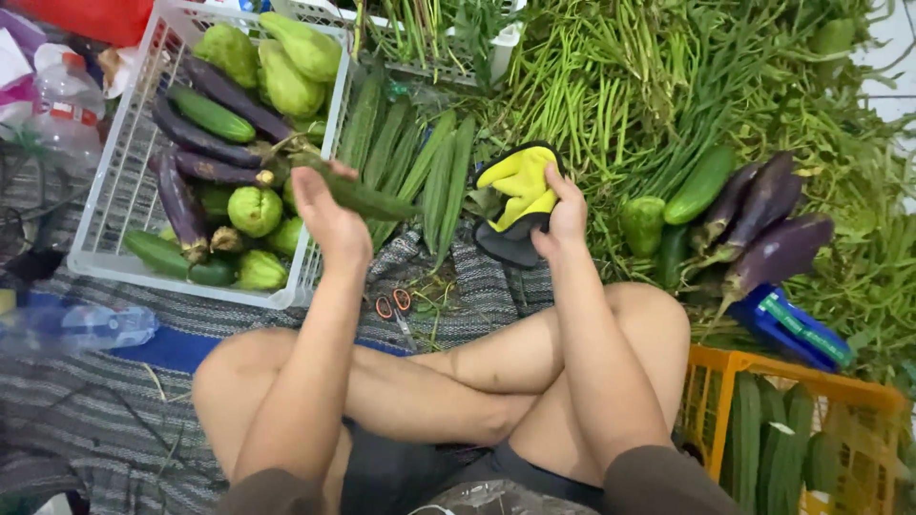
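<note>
Our left hand (329,215) is closed around the near end of a long, ridged, dark green gourd (367,197), which runs out towards 2 o'clock and lies level above the striped woven mat (482,286). Our right hand (565,217) pinches a yellow and dark grey cloth glove (517,195) between thumb and fingers; the glove hangs slack at 9 o'clock from that hand.

Hazards, as we judge them:

1. The gourd is held at one end only. Its free length could dip or twist out of the grip and strike the row of similar green ridged gourds (420,157) lying just beyond it at 12 o'clock.
2. The glove is held by its edge. A loose pinch could let it drop onto the mat.
3. A pair of orange-handled scissors (393,307) lies on the mat at 6 o'clock from the left hand, near our crossed legs. A dropped gourd could land on them.
4. The white slatted plastic basket (114,191) of purple aubergines and pale green chayotes stands at 9 o'clock, close beside the left hand; a sideways swing could catch its rim.
</note>
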